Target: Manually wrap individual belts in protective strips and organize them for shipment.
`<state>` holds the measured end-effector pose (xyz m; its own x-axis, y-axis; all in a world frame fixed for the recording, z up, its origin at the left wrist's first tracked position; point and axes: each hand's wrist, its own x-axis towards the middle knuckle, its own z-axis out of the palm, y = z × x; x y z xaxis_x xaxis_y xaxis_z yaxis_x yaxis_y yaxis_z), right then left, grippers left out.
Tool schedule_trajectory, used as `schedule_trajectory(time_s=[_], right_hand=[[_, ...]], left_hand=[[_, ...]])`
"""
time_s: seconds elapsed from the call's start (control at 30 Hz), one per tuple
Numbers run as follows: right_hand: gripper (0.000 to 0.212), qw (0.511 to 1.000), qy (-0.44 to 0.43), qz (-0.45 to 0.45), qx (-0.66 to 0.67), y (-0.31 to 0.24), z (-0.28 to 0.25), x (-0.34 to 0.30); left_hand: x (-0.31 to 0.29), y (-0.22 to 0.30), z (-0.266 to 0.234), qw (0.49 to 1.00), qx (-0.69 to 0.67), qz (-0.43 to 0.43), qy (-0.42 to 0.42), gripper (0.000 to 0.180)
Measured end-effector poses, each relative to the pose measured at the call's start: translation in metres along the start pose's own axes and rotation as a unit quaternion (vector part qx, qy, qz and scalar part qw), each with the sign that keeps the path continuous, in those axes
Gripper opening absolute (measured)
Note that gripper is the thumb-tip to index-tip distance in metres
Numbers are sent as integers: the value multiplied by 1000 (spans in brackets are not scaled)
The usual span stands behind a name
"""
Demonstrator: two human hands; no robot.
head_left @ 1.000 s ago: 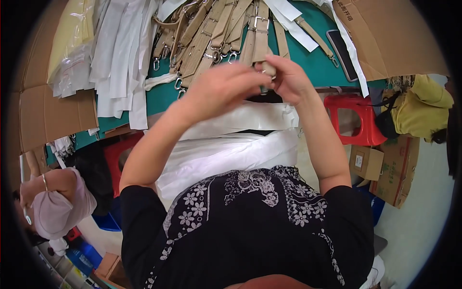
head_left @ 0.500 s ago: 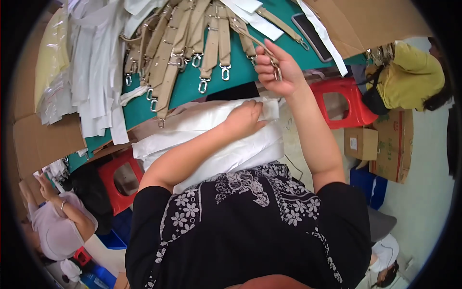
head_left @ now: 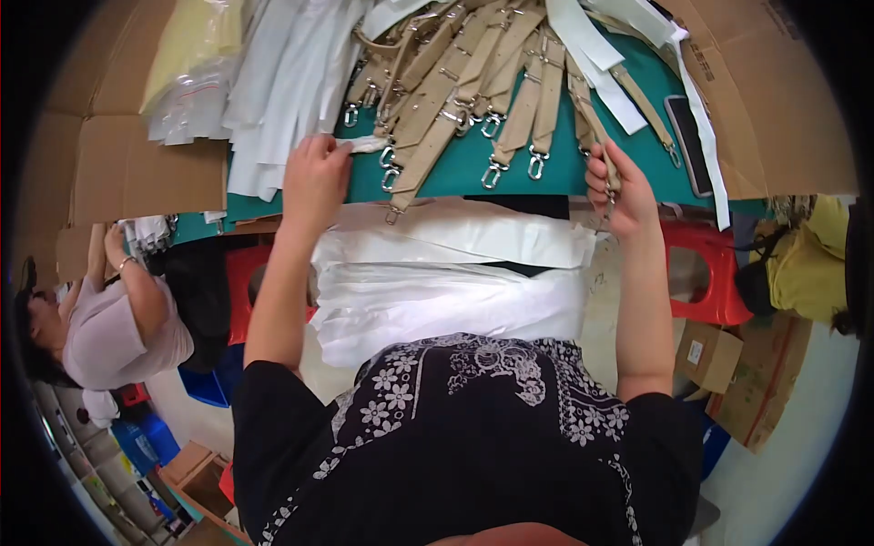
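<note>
My right hand (head_left: 624,193) is closed around the lower end of a tan strap (head_left: 589,116), whose metal clip hangs at the palm. My left hand (head_left: 317,175) is at the table edge, its fingers pinched at the end of a small crumpled white cloth strip (head_left: 370,144). Between the hands, a fanned pile of tan straps (head_left: 460,80) with silver swivel clips lies on the green table (head_left: 360,187). Several clips point toward me, and one strap end (head_left: 393,215) hangs over the edge. White plastic sheeting (head_left: 455,296) covers my lap.
Long white strips (head_left: 282,82) and a yellow plastic-wrapped bundle (head_left: 196,68) lie at the left, beside a cardboard box (head_left: 150,173). A phone (head_left: 689,146) lies at the right. Red stools (head_left: 706,273) stand under the table. Co-workers sit at both sides, one in a pink top (head_left: 118,323).
My left hand has moved from the lap sheeting to the white cloth strip on the table. The right hand still holds the strap, now lower. The whole view has shifted.
</note>
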<state>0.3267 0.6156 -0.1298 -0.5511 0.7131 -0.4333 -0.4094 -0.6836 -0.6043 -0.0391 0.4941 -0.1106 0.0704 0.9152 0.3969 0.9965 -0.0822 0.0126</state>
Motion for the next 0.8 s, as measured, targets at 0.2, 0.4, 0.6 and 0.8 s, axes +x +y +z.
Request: schedule_trajectory(time_s=[0.2, 0.4, 0.6, 0.8], right_hand=[[24, 996, 36, -9, -82, -4, 19, 2], [30, 975, 81, -29, -204, -5, 12, 2], [31, 978, 73, -3, -196, -14, 42, -6], [27, 979, 66, -25, -191, -21, 24, -2]], left_hand=[[11, -12, -3, 999, 28, 23, -18, 11], [9, 124, -1, 921, -358, 148, -53, 22], [-1, 237, 122, 907, -321, 197, -192, 20], [8, 248, 134, 879, -364, 220, -218, 21]])
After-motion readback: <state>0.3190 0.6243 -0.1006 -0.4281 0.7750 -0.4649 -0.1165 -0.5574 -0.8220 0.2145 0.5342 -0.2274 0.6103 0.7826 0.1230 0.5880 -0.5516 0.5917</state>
